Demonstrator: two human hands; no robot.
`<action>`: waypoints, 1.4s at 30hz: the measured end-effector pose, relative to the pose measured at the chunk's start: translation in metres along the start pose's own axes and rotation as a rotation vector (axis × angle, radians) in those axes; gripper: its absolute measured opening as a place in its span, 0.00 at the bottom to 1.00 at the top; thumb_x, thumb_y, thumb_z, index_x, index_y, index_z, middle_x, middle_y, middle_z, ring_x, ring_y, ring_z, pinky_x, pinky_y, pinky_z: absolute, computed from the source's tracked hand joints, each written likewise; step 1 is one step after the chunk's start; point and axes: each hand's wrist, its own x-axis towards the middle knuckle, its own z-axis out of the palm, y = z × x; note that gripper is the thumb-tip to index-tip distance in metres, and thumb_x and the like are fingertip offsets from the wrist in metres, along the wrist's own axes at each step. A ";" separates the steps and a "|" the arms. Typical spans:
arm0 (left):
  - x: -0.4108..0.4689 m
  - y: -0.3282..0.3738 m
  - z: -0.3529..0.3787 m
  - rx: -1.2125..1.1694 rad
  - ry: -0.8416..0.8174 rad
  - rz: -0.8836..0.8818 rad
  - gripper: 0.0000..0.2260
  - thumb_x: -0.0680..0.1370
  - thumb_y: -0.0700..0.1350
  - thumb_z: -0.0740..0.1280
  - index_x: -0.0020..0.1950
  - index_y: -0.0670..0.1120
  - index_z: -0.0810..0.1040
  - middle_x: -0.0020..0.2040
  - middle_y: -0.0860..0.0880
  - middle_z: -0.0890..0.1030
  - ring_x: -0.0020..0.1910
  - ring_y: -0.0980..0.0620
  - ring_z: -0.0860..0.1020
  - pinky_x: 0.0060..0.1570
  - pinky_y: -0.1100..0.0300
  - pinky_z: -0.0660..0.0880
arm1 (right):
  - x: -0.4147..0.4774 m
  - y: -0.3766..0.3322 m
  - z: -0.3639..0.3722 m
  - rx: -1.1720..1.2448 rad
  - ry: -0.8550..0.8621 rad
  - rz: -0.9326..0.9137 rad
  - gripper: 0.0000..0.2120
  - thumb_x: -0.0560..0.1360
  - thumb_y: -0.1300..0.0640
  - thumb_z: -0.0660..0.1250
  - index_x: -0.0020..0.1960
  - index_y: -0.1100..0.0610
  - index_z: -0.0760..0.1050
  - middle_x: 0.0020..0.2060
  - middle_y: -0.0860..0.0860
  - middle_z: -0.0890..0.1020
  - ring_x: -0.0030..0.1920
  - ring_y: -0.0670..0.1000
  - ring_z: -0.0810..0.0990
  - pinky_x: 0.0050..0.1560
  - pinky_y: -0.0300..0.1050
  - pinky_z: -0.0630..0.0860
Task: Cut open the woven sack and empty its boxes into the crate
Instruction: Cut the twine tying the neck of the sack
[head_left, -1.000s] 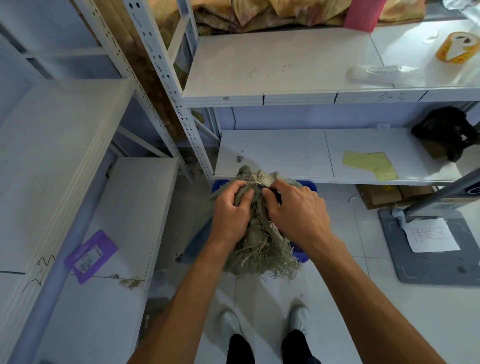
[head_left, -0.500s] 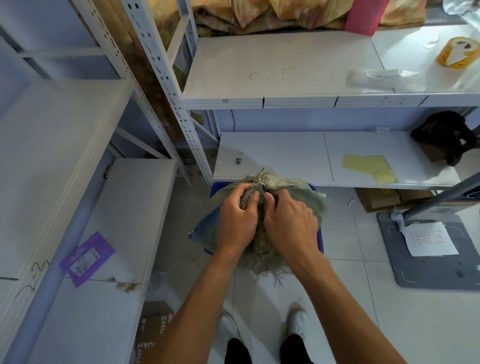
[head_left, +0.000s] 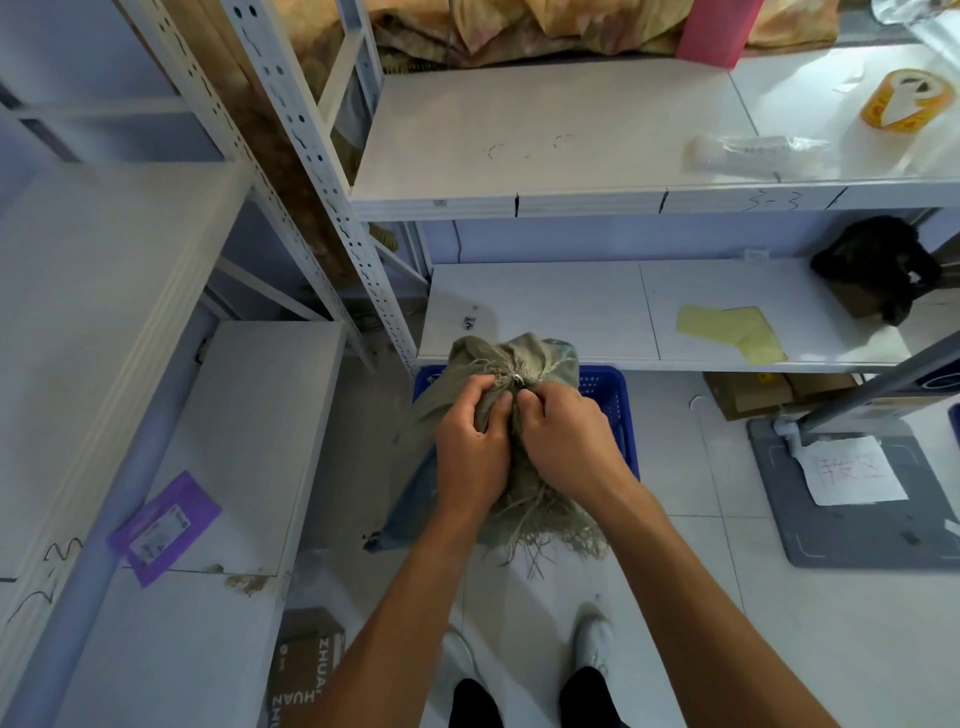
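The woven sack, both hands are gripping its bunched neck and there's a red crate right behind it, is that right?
Not quite. The crate is blue, not red. The rest holds: the head view shows the left hand and the right hand gripping the bunched neck of the woven sack, with that crate right behind it.

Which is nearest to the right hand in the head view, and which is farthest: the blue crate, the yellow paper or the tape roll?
1. Blue crate, just beside the right hand, under the sack that it grips.
2. Yellow paper, on the lower shelf, to the right.
3. Tape roll, on the upper shelf, far right.
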 end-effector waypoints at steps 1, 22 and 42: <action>0.001 0.000 0.001 0.001 0.012 0.007 0.07 0.83 0.47 0.65 0.58 0.49 0.80 0.50 0.53 0.85 0.52 0.55 0.82 0.54 0.56 0.80 | 0.001 -0.003 0.002 0.009 0.007 0.011 0.16 0.80 0.47 0.54 0.44 0.55 0.76 0.39 0.51 0.81 0.40 0.54 0.79 0.43 0.54 0.78; 0.033 -0.025 -0.055 0.268 0.048 0.017 0.10 0.83 0.44 0.65 0.64 0.46 0.80 0.53 0.52 0.82 0.53 0.50 0.81 0.52 0.60 0.76 | 0.013 0.008 -0.056 -0.158 0.234 0.028 0.16 0.84 0.51 0.55 0.47 0.60 0.76 0.37 0.53 0.79 0.37 0.54 0.77 0.39 0.47 0.74; 0.032 0.000 -0.058 -0.012 -0.033 -0.061 0.08 0.83 0.45 0.66 0.60 0.48 0.81 0.52 0.52 0.84 0.51 0.59 0.82 0.49 0.66 0.78 | 0.012 -0.014 -0.008 0.064 -0.077 -0.129 0.16 0.82 0.55 0.54 0.47 0.62 0.77 0.38 0.56 0.80 0.40 0.58 0.76 0.41 0.54 0.71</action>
